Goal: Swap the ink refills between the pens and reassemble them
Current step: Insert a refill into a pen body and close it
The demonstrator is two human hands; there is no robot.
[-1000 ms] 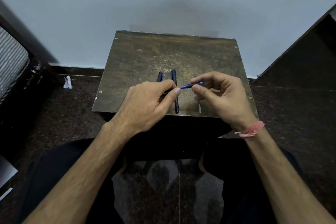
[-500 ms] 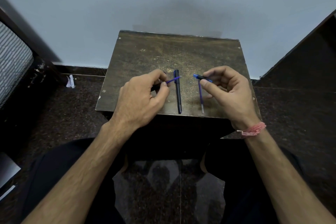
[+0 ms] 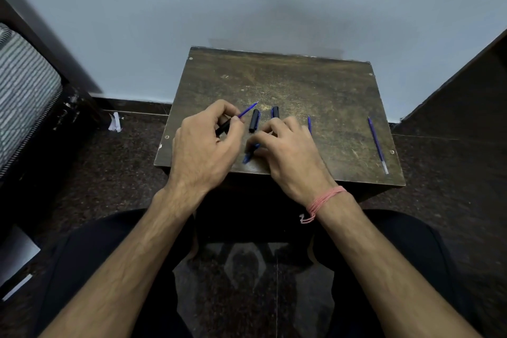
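The head view looks down on a small dark wooden table [image 3: 288,85] set against a pale blue wall [image 3: 247,3], with the person's two bare forearms reaching in from the near edge.

The left hand [image 3: 204,145] is curled around a black pen barrel [image 3: 222,127], thumb and fingertips pinching it near its far end. A blue refill [image 3: 248,110] sticks out of that barrel and points up and to the far right, clear of the table.

Just right of the refill's tip, a short black pen cap [image 3: 254,121] lies on the table, roughly pointing away from the person. Beside it, a second dark pen [image 3: 275,112] lies parallel; only its far end shows, the rest being hidden under the right hand.

The right hand [image 3: 288,151] lies palm down on the table near its front edge, fingers bent, the fingertips pressing on a small blue pen piece [image 3: 250,156] that pokes out to the near left. Whether the fingers truly pinch it or only rest on it cannot be told.

A thin blue refill tip [image 3: 309,123] shows just beyond the right hand's knuckles. Well apart, near the table's right edge, a loose blue refill [image 3: 377,144] lies lengthwise with its clear end toward the person.

A pink thread bracelet [image 3: 322,203] circles the right wrist. At the far left stands a striped cushion [image 3: 24,96].
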